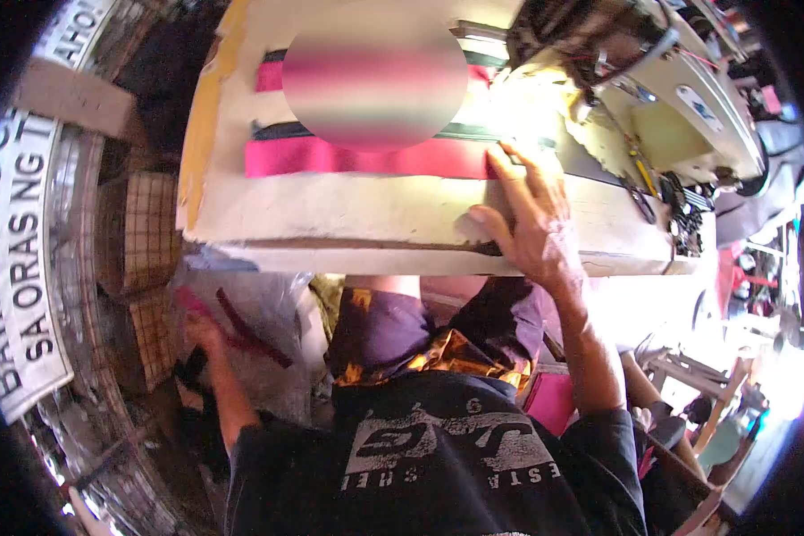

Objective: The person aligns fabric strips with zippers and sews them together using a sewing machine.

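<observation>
My right hand [531, 210] lies on the white work table [357, 210], fingers spread, fingertips at the right end of a long pink strip [375, 161] with a dark band along its far edge. Farther back is a second pink strip [268, 76], partly covered by a blurred oval. Down at the left, my left hand [207, 332] is at a clear plastic bag [281, 308]. Something pink shows by its fingers, which are too blurred to make out. A dark red strip [250, 330] lies on the bag, right of that hand.
A sewing machine [697, 107] with a bright lamp stands at the table's right. Yellow-handled snips [639, 165] lie near it. Beyond the left edge are a crate [147, 232] and a lettered sign [31, 259]. Another person's arm [643, 389] shows at lower right.
</observation>
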Tool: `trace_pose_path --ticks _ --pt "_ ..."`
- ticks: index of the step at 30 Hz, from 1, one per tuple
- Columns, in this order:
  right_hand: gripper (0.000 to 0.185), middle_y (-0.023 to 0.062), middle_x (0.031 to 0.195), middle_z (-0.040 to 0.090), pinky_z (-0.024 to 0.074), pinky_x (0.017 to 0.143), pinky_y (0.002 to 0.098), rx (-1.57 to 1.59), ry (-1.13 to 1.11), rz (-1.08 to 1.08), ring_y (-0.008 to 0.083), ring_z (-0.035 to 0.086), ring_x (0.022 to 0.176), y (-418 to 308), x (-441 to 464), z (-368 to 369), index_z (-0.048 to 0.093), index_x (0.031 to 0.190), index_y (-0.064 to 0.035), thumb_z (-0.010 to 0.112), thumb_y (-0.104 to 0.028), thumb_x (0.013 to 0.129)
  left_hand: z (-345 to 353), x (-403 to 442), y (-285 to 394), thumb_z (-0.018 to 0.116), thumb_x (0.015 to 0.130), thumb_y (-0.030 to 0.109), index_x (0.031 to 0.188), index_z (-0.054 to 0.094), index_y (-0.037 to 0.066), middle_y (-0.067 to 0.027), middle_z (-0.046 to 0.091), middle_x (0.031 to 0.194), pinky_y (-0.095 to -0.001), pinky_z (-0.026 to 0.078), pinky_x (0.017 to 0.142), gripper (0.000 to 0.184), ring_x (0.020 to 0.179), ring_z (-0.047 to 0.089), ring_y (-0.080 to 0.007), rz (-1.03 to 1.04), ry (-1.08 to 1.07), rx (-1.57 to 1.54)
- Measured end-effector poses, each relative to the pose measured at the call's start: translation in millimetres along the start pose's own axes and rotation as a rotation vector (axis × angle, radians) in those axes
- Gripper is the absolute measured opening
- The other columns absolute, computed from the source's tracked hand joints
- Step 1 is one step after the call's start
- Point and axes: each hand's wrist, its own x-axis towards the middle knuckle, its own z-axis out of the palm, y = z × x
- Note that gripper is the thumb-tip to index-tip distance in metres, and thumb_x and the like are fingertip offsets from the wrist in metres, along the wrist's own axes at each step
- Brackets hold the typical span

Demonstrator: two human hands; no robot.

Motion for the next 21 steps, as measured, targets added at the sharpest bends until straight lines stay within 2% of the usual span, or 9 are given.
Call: trace_pose_path --ticks 3,4,5,6,8,12,15,18,21 --pt "0.067 0.0214 0.143 0.056 0.0343 0.118 0.055 0.033 -0.005 -0.013 0.0391 0.051 0.136 1 2 -2 0.058 0.142 -0.0008 0.073 -0.043 0.092 -97 94 164 0.061 0.104 0.015 0.117 0.07 -0.006 -0.0196 0.072 0.108 -0.0439 0.052 0.091 0.027 0.098 0.068 -0.0339 0.191 0.109 -0.005" --pt "0.067 0.0214 0.143 0.057 0.0315 0.12 0.0553 0.026 -0.025 -0.01 0.0378 0.05 0.138 1 2 -2 0.057 0.143 0.0003 0.072 -0.043 0.094 -123 113 239 0.063 0.106 0.023 0.119 0.07 -0.006 -0.0195 0.071 0.106 -0.0448 0.053 0.091 0.033 0.099 0.068 -0.0344 0.156 0.109 -0.07" --pt "0.068 0.0209 0.142 0.057 0.0299 0.121 0.0554 0.017 0.002 -0.031 0.0378 0.049 0.14 2 2 -1 0.057 0.143 0.0006 0.071 -0.045 0.094 -136 128 296 0.064 0.106 0.027 0.12 0.07 -0.004 -0.0173 0.069 0.102 -0.0454 0.053 0.089 0.034 0.097 0.068 -0.0335 0.252 0.19 -0.111" --pt "0.069 0.021 0.144 0.056 0.0306 0.121 0.0542 0.012 -0.006 -0.033 0.0387 0.048 0.14 2 2 -2 0.055 0.146 -0.0012 0.072 -0.043 0.094 -157 127 371 0.062 0.107 0.025 0.119 0.072 -0.002 -0.0165 0.069 0.105 -0.0445 0.054 0.088 0.031 0.097 0.068 -0.0322 0.319 0.128 -0.113" --pt "0.07 0.0204 0.145 0.056 0.0306 0.122 0.0536 0.024 -0.009 -0.023 0.0388 0.047 0.142 2 2 -2 0.053 0.147 -0.0022 0.072 -0.043 0.093 -161 131 459 0.068 0.101 0.012 0.118 0.075 0.004 -0.0131 0.069 0.111 -0.0418 0.055 0.087 0.02 0.1 0.068 -0.0289 0.671 0.129 -0.117" --pt "0.069 0.0181 0.146 0.056 0.029 0.122 0.0546 0.057 -0.008 -0.013 0.0366 0.047 0.142 5 0 0 0.054 0.143 -0.0007 0.07 -0.046 0.094 -126 45 642 0.071 0.093 -0.001 0.124 0.076 0.012 -0.0064 0.069 0.105 -0.033 0.057 0.082 0.035 0.093 0.067 -0.0208 1.117 -0.057 -0.413" --pt "0.065 0.0161 0.145 0.057 0.0319 0.121 0.0531 0.117 -0.014 -0.033 0.036 0.048 0.141 9 1 -4 0.058 0.139 -0.0037 0.077 -0.039 0.088 -76 7 723 0.072 0.081 0.003 0.111 0.073 0.001 -0.0073 0.065 0.11 -0.0356 0.058 0.085 0.03 0.096 0.063 -0.0232 1.706 -0.271 -0.334" --pt "0.062 0.0151 0.141 0.059 0.04 0.114 0.05 0.185 -0.04 -0.052 0.0347 0.055 0.132 21 3 -9 0.063 0.136 -0.0071 0.084 -0.031 0.082 -45 -4 726 0.07 0.078 0.006 0.103 0.071 0.001 -0.0072 0.059 0.102 -0.0356 0.055 0.086 0.026 0.094 0.06 -0.0237 1.693 -0.481 -0.566" --pt "0.061 0.0135 0.136 0.061 0.0428 0.109 0.0481 0.203 -0.064 -0.173 0.0336 0.057 0.129 41 14 -19 0.064 0.135 -0.0086 0.085 -0.03 0.081 -41 2 720 0.07 0.08 0.008 0.103 0.071 0.002 -0.0076 0.052 0.092 -0.038 0.053 0.085 0.024 0.088 0.058 -0.0241 1.624 -0.557 -0.545"
